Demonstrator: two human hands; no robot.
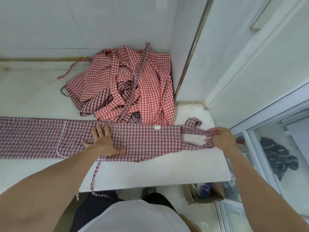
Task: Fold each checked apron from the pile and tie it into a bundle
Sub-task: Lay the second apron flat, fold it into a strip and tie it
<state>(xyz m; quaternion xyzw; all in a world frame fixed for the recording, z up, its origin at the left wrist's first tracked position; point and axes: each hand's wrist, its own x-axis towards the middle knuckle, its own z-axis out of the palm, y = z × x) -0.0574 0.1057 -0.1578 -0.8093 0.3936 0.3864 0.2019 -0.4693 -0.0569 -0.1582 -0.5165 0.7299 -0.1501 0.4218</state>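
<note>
My left hand (104, 141) presses flat on the apron (143, 141); right hand (220, 137) pinches its strap (194, 131). Tugging harder could skew the fold.

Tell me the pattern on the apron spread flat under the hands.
A fine dark maroon and white check on the spread apron, darker than the bright red pile; head view.

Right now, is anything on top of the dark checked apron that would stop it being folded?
Nothing visible. The left hand lies flat on the apron, the right hand pinches its neck strap, and the pile sits behind it.
</note>
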